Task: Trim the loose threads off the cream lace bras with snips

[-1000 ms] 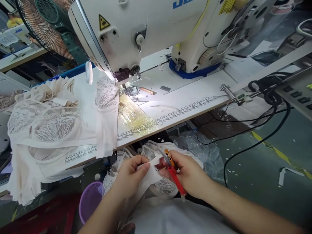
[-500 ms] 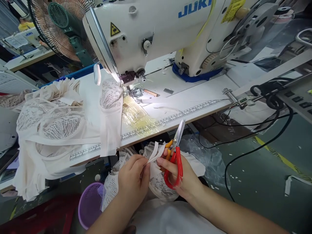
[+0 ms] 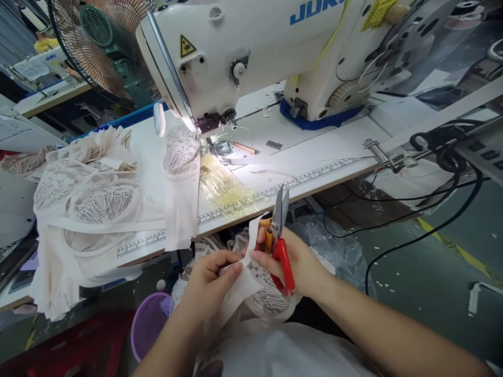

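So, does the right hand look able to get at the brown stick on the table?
Probably yes: the stick lies uncovered and nothing tall stands on its near side. But the right hand holds scissors, which it may need to put down.

Lace garment (image 3: 271, 296): the left hand (image 3: 216, 277) and right hand (image 3: 301, 259) above it are covering parts.
Scissors (image 3: 283, 254): the right hand is hiding part of them.
Purple basket (image 3: 147, 320): left of the left hand, the left forearm (image 3: 173, 324) is hiding its lower right.
Sewing machine (image 3: 271, 57): beyond both hands, the top edge is cutting it off.
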Demonstrator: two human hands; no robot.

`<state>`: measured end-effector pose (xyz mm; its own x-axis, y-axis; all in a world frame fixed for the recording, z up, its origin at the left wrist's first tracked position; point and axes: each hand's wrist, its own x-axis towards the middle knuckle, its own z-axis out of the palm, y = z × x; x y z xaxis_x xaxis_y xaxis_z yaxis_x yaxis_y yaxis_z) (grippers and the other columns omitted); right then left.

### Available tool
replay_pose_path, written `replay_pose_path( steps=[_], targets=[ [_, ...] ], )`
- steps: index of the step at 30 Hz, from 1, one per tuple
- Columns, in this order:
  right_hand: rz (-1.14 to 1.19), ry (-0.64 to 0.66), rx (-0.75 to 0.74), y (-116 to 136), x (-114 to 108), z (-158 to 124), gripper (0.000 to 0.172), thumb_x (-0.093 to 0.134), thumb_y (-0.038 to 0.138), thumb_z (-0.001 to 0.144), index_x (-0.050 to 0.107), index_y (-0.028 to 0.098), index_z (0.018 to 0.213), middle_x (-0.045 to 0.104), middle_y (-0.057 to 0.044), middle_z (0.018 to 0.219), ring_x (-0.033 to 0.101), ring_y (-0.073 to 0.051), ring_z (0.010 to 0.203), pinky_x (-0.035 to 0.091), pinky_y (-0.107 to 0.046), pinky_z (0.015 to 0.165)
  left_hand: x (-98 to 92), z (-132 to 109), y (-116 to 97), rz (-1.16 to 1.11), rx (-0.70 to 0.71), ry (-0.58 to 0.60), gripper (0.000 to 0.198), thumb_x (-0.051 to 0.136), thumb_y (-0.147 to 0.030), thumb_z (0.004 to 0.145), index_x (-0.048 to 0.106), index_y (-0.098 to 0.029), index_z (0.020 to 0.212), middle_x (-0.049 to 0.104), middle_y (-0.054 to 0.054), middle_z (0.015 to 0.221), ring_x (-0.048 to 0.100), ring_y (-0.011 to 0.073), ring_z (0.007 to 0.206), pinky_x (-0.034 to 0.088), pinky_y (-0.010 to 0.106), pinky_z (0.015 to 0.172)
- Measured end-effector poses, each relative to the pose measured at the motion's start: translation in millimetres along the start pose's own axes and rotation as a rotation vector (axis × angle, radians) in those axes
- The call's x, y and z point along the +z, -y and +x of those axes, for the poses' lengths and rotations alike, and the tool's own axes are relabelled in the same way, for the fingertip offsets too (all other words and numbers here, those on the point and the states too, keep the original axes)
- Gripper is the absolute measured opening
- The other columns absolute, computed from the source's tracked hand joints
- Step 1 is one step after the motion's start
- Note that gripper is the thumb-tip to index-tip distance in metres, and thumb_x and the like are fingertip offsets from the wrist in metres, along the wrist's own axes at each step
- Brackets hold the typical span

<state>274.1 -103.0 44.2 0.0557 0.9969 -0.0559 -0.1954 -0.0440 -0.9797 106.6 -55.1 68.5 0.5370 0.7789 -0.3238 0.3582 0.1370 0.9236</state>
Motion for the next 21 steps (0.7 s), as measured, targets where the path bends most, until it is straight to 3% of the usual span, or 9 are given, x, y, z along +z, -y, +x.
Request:
replay_pose_path(
  steps=[3, 9, 12, 18, 21],
  targets=[
    [-0.024, -0.017, 0.037, 4, 0, 3, 0.024, 0.066, 0.029, 0.072, 0.043, 0.022, 0.077, 0.047, 0.005, 0.067, 0.050, -0.013, 0.057, 0.045, -0.029, 0.056, -1.3, 2, 0, -0.042, -0.017, 0.006, 0.020, 0.061, -0.034, 0.076, 0.065, -0.014, 0.073, 0.060, 0.002, 0.068, 0.051, 0.0146, 0.064, 0.040, 0.025, 0.059],
    [0.028, -0.094, 0.034, 5, 5, 3, 0.024, 0.067, 0.029, 0.072, 0.044, 0.022, 0.077, 0.051, 0.004, 0.070, 0.049, -0.012, 0.059, 0.044, -0.027, 0.056, -1.5, 6, -8, -0.010, -0.030, 0.029, 0.023, 0.056, -0.035, 0.079, 0.059, -0.015, 0.068, 0.053, 0.000, 0.063, 0.044, 0.0119, 0.058, 0.036, 0.023, 0.054],
    [0.087, -0.058, 0.046, 9, 3, 6, 0.031, 0.071, 0.036, 0.070, 0.044, 0.022, 0.077, 0.057, 0.000, 0.080, 0.054, -0.014, 0.068, 0.047, -0.028, 0.062, -2.0, 9, -20, 0.123, 0.034, 0.026, 0.021, 0.054, -0.031, 0.080, 0.059, -0.015, 0.068, 0.053, 0.000, 0.064, 0.045, 0.0126, 0.060, 0.036, 0.023, 0.055],
    [0.085, -0.066, 0.038, 29, -5, 11, 0.038, 0.072, 0.045, 0.068, 0.042, 0.022, 0.072, 0.051, 0.004, 0.067, 0.046, -0.010, 0.052, 0.042, -0.026, 0.048, -4.4, 20, -46, 0.325, 0.236, 0.034, 0.014, 0.053, -0.022, 0.079, 0.063, -0.017, 0.069, 0.059, 0.003, 0.070, 0.052, 0.0150, 0.065, 0.040, 0.025, 0.059],
    [0.063, -0.065, 0.046, 34, -6, 12, 0.038, 0.071, 0.047, 0.068, 0.042, 0.022, 0.072, 0.051, 0.004, 0.066, 0.044, -0.010, 0.050, 0.041, -0.025, 0.044, -3.5, 25, -48, 0.335, 0.236, 0.062, 0.013, 0.057, -0.023, 0.076, 0.063, -0.017, 0.066, 0.057, 0.002, 0.067, 0.052, 0.0149, 0.063, 0.040, 0.026, 0.059]
  ],
)
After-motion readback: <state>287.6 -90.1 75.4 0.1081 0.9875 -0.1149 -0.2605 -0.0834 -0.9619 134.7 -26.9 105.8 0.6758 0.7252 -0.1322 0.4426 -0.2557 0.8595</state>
